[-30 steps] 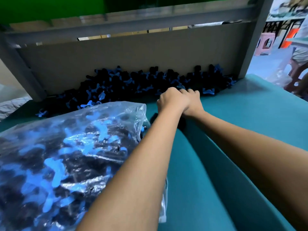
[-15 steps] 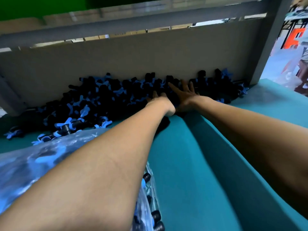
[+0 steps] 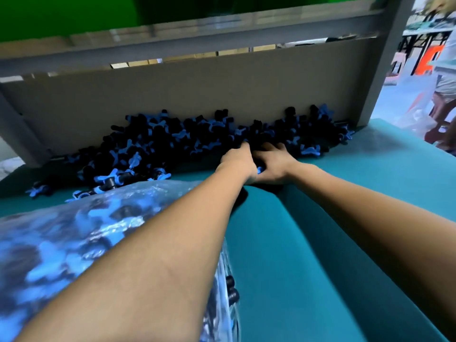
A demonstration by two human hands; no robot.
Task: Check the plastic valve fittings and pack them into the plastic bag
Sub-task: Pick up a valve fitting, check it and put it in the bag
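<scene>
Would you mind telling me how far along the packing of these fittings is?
Done: the bag at the left already looks well filled with fittings. In hand: the left hand and right hand are together at the pile's near edge, gathering fittings. Left: a large heap still lies against the board.

Soft daylight, motion blur, wide-angle warp

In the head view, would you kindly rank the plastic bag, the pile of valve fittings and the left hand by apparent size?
1. Plastic bag, largest, though nearest the camera.
2. Pile of valve fittings.
3. Left hand, smallest.
</scene>
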